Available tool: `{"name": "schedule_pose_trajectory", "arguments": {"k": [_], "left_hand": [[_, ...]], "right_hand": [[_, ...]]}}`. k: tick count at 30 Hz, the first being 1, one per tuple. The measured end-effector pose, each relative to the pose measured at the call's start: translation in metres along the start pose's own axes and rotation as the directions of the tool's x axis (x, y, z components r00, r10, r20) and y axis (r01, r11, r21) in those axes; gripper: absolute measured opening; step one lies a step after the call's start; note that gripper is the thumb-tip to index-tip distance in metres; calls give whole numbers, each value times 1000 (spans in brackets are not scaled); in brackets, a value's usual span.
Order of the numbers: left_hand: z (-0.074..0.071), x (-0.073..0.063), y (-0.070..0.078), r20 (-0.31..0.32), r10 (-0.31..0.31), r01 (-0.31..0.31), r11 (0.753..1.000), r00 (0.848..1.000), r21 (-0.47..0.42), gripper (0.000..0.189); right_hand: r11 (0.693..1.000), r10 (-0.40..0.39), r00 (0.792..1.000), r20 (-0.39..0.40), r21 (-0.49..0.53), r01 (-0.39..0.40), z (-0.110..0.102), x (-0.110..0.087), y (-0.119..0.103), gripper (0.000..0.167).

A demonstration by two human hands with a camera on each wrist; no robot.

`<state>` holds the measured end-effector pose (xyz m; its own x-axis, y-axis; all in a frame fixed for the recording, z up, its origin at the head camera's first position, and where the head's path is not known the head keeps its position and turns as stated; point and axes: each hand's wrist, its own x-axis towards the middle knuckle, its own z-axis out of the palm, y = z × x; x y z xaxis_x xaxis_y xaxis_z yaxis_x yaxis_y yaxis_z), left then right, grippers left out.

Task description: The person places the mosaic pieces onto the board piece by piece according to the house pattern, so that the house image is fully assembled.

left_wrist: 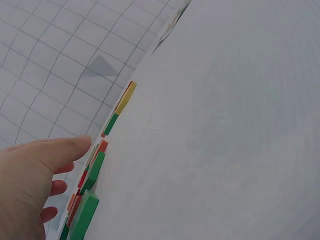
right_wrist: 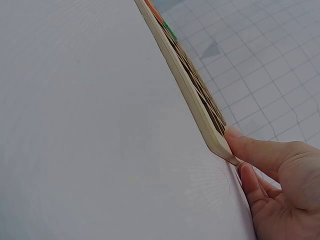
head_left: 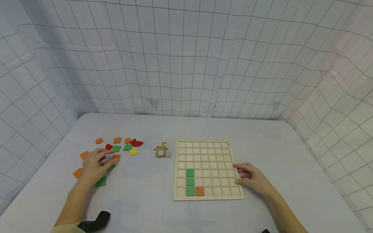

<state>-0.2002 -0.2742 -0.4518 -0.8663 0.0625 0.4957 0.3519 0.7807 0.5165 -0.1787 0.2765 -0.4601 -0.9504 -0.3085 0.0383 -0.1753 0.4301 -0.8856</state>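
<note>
On the left, my left hand (head_left: 94,164) hovers low among loose coloured tiles, thumb and fingers apart and bent. No tile shows in its grasp, though the fingertips partly hide an orange square (head_left: 116,157). In the left wrist view, a green tile (left_wrist: 85,215) lies below the thumb. My right hand (head_left: 254,180) holds the right edge of a pale wooden grid board (head_left: 209,198), thumb on the rim (right_wrist: 220,150) and the other fingers curled beside it. Three green squares (head_left: 190,181) stand in a column on the board, with an orange square (head_left: 199,191) beside the lowest.
A small pattern card (head_left: 162,154) lies between the tiles and the board. Round orange pieces (head_left: 99,141), red pieces (head_left: 138,143) and a yellow square (head_left: 133,151) lie at the far left. Gridded white cloth (head_left: 189,64) hangs behind the white table (head_left: 140,207).
</note>
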Motion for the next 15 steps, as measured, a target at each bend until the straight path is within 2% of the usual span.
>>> {"name": "schedule_pose_trajectory", "arguments": {"k": [2,5,15], "left_hand": [[0,0,-4,-12,36,-36,999,999,-6,27],[-1,0,-9,-16,57,-58,998,998,-9,24],[-8,1,-17,67,22,-25,999,997,34,25]], "right_hand": [[1000,3,1000,-2,1,-3,0,0,0,59],[1000,16,1000,-3,5,-16,1,1,-1,59],[999,31,1000,2,10,-31,1,1,-3,60]]}}
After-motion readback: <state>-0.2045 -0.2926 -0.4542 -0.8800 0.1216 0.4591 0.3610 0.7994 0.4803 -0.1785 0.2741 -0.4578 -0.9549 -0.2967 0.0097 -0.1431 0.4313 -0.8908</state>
